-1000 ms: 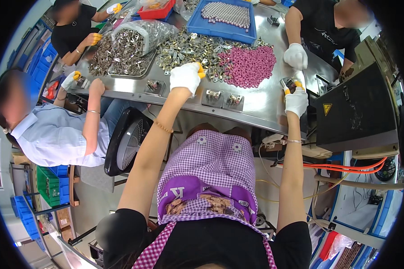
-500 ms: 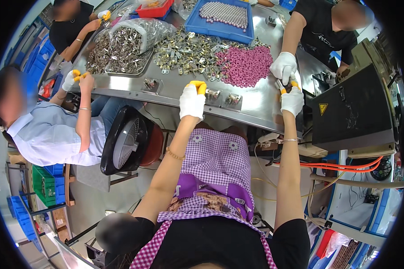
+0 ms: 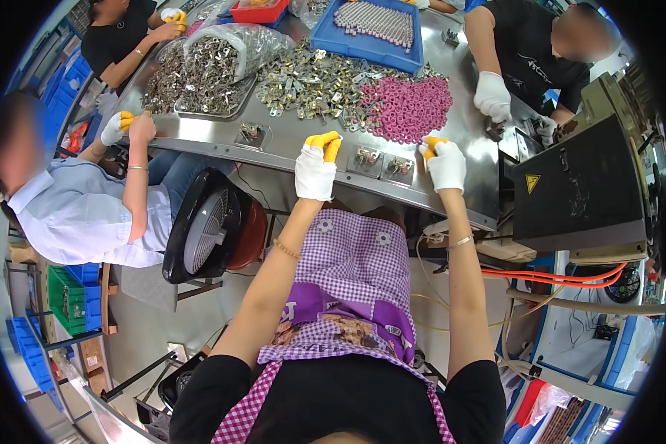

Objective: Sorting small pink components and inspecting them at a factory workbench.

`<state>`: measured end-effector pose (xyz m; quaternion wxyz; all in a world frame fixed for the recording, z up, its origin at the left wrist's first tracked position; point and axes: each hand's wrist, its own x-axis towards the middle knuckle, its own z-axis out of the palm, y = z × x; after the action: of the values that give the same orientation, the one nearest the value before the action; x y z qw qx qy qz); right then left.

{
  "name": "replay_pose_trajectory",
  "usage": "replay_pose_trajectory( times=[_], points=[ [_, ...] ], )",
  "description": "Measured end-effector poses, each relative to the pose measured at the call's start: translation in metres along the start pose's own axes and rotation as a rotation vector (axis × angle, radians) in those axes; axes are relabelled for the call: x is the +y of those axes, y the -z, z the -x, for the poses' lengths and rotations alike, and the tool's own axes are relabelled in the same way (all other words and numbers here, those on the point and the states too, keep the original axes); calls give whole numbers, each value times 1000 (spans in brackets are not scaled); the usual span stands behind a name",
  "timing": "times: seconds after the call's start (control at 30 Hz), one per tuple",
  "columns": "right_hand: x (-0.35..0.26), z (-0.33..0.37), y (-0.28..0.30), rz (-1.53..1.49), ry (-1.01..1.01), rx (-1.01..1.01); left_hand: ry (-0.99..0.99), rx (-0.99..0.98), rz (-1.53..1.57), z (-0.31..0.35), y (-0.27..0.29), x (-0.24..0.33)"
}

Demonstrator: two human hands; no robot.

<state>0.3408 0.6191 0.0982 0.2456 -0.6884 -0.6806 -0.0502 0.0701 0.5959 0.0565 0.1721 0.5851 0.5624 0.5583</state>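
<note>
My left hand [image 3: 317, 169], in a white glove with yellow fingertips, is raised at the table's front edge. Its thumb and fingers are pinched together, with a tiny pale bit at the tips that is too small to name. Just right of it are two small metal fixtures on square plates, one nearer [image 3: 365, 159] and one farther right [image 3: 398, 169]. My right hand [image 3: 445, 166], gloved alike, is beside the right-hand fixture with its fingers bent together at the near edge of a pile of pink rings [image 3: 407, 107]. Whatever its fingertips hold is hidden.
Loose metal terminals [image 3: 303, 85] lie left of the rings, and a blue tray [image 3: 329, 46] with rows of parts stands behind. A bag of metal parts [image 3: 214, 70] is farther left. A co-worker's gloved hand [image 3: 492, 98] is at the right, near a dark machine [image 3: 581, 181].
My right hand has moved left, away from the co-worker's hand, to the near edge of the pink rings. The co-worker's hand has drawn right. My left hand stays nearly in place.
</note>
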Motion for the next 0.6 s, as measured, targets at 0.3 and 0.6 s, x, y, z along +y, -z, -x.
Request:
replay_pose_trajectory(
  times=[0.3, 0.6],
  points=[
    [-24, 6, 15, -19, -94, -169, -51, 59, 14, 0, 1, 1],
    [-33, 36, 25, -429, 129, 161, 116, -137, 177, -4, 15, 8]
  ],
)
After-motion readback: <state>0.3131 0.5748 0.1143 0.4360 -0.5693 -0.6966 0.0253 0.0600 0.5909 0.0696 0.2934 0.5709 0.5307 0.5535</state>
